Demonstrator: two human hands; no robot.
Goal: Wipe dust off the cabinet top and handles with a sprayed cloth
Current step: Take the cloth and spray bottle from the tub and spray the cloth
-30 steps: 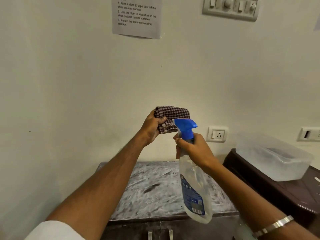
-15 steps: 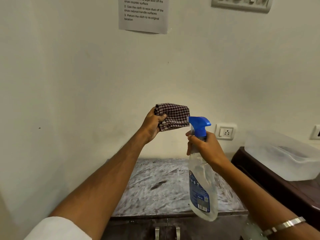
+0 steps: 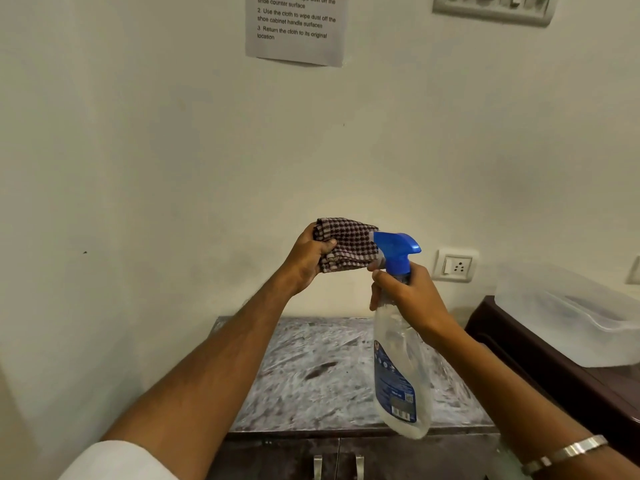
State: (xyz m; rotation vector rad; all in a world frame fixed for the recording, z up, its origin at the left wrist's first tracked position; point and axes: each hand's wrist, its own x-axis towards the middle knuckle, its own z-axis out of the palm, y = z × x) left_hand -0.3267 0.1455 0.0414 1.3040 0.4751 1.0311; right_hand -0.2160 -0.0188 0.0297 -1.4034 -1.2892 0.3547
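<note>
My left hand [image 3: 308,258] grips a folded brown-and-white checked cloth [image 3: 346,242], held up in front of the wall. My right hand [image 3: 408,296] holds a clear spray bottle [image 3: 398,375] by its neck, fingers around the trigger. Its blue nozzle [image 3: 394,249] points left and touches or nearly touches the cloth. Below both hands lies the grey marbled cabinet top [image 3: 311,368]. Two metal door handles [image 3: 337,465] show at the bottom edge.
A dark brown cabinet [image 3: 554,375] stands to the right, carrying a translucent plastic box [image 3: 568,313]. A wall socket [image 3: 455,265] sits behind the bottle. A printed instruction sheet [image 3: 294,29] and a switch panel [image 3: 491,6] hang on the wall above.
The spray bottle moved back left and closer, its nozzle now right against the cloth. The left hand and cloth held nearly still.
</note>
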